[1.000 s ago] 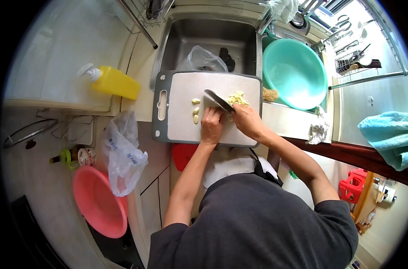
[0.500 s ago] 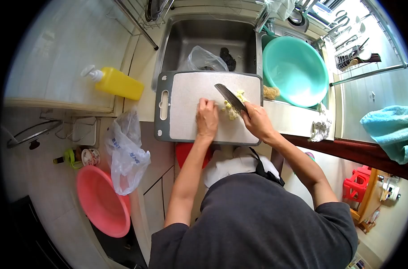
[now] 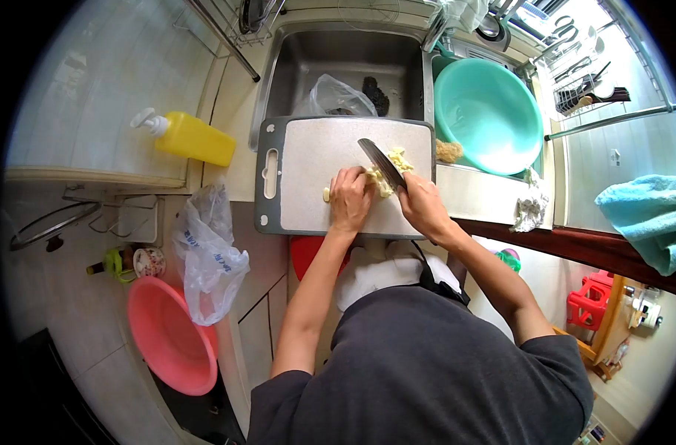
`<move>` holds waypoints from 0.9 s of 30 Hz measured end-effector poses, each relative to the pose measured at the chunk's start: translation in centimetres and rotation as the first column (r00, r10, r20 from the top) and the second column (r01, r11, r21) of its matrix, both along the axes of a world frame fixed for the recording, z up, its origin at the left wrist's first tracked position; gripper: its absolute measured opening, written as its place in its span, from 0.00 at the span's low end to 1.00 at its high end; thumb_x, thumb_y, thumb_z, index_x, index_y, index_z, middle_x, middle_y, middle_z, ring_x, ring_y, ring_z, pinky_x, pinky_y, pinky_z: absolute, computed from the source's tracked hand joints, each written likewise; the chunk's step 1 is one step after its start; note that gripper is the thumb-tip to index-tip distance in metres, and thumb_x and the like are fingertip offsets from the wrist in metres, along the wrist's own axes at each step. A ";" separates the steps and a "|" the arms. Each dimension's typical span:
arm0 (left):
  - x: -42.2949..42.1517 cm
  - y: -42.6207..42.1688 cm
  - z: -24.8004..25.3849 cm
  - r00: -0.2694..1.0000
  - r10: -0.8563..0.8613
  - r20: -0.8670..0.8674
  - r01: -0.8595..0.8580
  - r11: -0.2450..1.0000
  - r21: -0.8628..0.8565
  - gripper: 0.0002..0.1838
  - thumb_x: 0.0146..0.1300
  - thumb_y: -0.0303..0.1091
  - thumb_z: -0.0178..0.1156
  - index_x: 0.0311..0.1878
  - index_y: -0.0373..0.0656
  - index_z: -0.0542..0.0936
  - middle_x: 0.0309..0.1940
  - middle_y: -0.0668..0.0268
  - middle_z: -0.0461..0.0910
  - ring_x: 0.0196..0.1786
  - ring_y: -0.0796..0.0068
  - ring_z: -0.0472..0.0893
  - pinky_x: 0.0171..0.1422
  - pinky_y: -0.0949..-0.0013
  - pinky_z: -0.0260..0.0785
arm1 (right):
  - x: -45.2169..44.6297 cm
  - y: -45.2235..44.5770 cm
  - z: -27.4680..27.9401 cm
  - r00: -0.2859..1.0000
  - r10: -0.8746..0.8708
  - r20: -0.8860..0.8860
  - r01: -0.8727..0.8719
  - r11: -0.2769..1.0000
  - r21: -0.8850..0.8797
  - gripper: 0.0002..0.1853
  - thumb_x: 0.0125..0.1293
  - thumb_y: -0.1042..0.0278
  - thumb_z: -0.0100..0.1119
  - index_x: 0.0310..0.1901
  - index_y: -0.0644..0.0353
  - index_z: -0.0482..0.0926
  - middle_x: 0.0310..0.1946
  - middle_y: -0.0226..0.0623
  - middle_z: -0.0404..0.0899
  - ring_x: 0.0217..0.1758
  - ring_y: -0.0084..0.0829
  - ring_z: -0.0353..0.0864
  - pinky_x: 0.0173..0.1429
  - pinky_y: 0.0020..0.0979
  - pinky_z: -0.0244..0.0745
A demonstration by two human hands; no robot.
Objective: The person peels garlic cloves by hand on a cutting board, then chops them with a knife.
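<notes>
A cutting board (image 3: 308,152) with a grey rim lies across the front of the sink. My right hand (image 3: 425,205) is wrapped round the handle of a dark-bladed knife (image 3: 381,162), whose blade points up and left over the board. Pale yellow chopped pieces (image 3: 398,158) lie on both sides of the blade. Left of the knife, my left hand (image 3: 350,199) rests on the board with its fingers bent and pressed together beside some pieces; what they hold is hidden. One pale clove (image 3: 326,194) shows just left of that hand.
Behind the board is a steel sink (image 3: 338,44) with a plastic bag (image 3: 336,96). A green basin (image 3: 489,116) stands right, a yellow bottle (image 3: 195,139) left. A hanging plastic bag (image 3: 208,256) and pink basin (image 3: 172,335) are lower left; a blue towel (image 3: 642,215) hangs right.
The knife has moved from close beside my left hand to the right. The separate cloves left of my left hand have gone from several to one visible. My left hand has shifted slightly.
</notes>
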State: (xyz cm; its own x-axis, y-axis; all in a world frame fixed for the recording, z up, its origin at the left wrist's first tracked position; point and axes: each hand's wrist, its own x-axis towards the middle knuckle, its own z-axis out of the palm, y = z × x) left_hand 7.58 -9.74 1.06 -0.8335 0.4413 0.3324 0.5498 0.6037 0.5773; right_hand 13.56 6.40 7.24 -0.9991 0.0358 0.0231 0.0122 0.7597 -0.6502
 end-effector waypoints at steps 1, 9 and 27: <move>0.1 0.2 -0.5 0.999 0.042 0.017 -0.043 0.999 0.019 0.14 0.49 0.25 0.65 0.42 0.38 0.81 0.46 0.62 0.80 0.50 0.59 0.77 0.51 0.61 0.70 | 0.1 0.1 0.0 1.000 -0.010 -0.004 0.010 1.000 0.021 0.06 0.61 0.75 0.49 0.36 0.69 0.71 0.31 0.59 0.76 0.37 0.58 0.77 0.44 0.51 0.70; 1.3 -0.1 -0.8 0.989 0.131 0.067 -0.143 0.960 0.241 0.12 0.50 0.28 0.68 0.38 0.36 0.81 0.40 0.57 0.80 0.43 0.55 0.78 0.49 0.57 0.70 | 0.0 -0.5 -0.2 1.000 0.022 -0.015 -0.021 0.999 0.024 0.06 0.64 0.74 0.52 0.36 0.69 0.70 0.30 0.57 0.76 0.36 0.58 0.76 0.42 0.51 0.70; 1.2 0.3 -1.0 0.991 0.133 0.011 -0.133 0.983 0.123 0.07 0.54 0.28 0.64 0.35 0.38 0.80 0.35 0.60 0.78 0.42 0.57 0.76 0.47 0.58 0.68 | 0.4 0.3 0.0 0.999 0.022 0.023 -0.023 0.997 0.068 0.06 0.64 0.72 0.51 0.39 0.66 0.71 0.32 0.55 0.77 0.36 0.56 0.78 0.41 0.50 0.72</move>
State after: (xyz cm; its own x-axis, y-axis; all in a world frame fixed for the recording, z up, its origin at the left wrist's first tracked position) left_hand 8.73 -9.46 0.10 -0.8829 0.2824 0.3751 0.4679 0.5955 0.6530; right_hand 13.95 6.71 7.24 -0.9999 0.0125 0.0022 0.0088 0.8025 -0.5966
